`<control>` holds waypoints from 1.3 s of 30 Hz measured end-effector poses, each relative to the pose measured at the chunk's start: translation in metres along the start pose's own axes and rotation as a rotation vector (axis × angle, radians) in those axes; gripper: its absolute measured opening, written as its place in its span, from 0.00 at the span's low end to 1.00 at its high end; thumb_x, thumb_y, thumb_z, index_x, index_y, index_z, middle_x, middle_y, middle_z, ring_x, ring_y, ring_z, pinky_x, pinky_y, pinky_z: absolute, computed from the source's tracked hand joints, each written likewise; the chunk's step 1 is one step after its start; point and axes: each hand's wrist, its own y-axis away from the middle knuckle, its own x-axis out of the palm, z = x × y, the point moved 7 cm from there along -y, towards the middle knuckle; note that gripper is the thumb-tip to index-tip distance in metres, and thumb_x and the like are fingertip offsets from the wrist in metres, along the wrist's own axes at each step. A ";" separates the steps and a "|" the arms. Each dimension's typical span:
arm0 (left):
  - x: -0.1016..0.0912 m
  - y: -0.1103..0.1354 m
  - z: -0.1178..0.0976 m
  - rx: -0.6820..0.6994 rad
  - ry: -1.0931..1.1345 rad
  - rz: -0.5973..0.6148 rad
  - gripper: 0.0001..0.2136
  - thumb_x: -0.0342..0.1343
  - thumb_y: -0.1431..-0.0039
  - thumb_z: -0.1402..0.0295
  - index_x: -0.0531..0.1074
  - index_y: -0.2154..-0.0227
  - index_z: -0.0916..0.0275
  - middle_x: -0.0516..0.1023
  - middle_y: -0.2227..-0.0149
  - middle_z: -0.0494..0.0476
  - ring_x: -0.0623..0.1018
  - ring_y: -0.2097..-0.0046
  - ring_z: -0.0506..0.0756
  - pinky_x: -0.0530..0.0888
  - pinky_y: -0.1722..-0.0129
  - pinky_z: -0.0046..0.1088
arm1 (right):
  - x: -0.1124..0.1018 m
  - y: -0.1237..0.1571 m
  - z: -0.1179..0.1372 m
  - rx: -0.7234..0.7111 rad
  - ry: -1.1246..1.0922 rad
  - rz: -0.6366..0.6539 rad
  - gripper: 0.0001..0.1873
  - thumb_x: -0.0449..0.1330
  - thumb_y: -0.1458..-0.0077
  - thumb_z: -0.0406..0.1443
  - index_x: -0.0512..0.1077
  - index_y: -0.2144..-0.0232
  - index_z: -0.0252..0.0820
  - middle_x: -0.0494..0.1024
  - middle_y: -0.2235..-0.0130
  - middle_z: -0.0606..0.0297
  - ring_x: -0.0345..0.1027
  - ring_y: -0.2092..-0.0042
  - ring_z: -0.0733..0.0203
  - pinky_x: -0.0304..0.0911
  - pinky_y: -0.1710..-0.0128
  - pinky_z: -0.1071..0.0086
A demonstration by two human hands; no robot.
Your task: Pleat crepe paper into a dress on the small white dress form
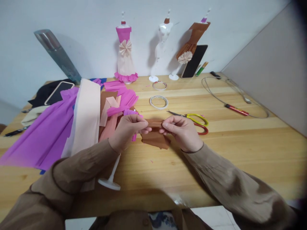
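Between my two hands a piece of brown crepe paper (155,140) is stretched out, its top edge pinched at both ends. My left hand (129,129) grips the left end with thumb and fingers closed. The right end is pinched in my right hand (181,131). Below the held edge the paper hangs down over the wooden table. Just right of my right hand lie scissors (195,119) with yellow and red handles. A white stand base (109,184) shows under my left wrist; what it carries is mostly hidden by my left hand and arm.
Purple crepe paper (48,127), a cream strip (87,115) and pink pieces (122,95) are heaped at the left. Two tape rolls, the nearer (158,102), lie mid-table. Mini mannequins (126,60) line the wall, near a phone (195,62). A cable (236,109) lies right.
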 end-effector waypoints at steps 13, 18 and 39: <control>-0.001 0.004 -0.010 0.049 -0.170 -0.127 0.05 0.61 0.57 0.80 0.72 0.81 0.66 0.78 0.82 0.52 0.79 0.76 0.47 0.74 0.74 0.18 | -0.003 0.005 0.012 -0.192 0.175 -0.080 0.11 0.75 0.62 0.38 0.76 0.80 0.40 0.79 0.80 0.65 0.70 0.78 0.66 0.65 0.76 0.73; 0.000 0.004 -0.008 0.098 -0.172 -0.110 0.05 0.61 0.56 0.78 0.71 0.79 0.66 0.78 0.81 0.51 0.80 0.76 0.49 0.74 0.76 0.19 | -0.004 0.006 0.016 -0.246 0.191 -0.109 0.10 0.74 0.61 0.37 0.77 0.78 0.41 0.79 0.80 0.66 0.71 0.78 0.65 0.67 0.76 0.73; -0.001 0.005 -0.013 0.221 -0.160 -0.144 0.04 0.62 0.55 0.76 0.72 0.79 0.65 0.77 0.82 0.49 0.77 0.78 0.46 0.73 0.76 0.18 | -0.003 0.016 0.024 -0.468 0.314 -0.186 0.04 0.70 0.54 0.35 0.78 0.75 0.42 0.79 0.77 0.65 0.71 0.77 0.63 0.69 0.75 0.69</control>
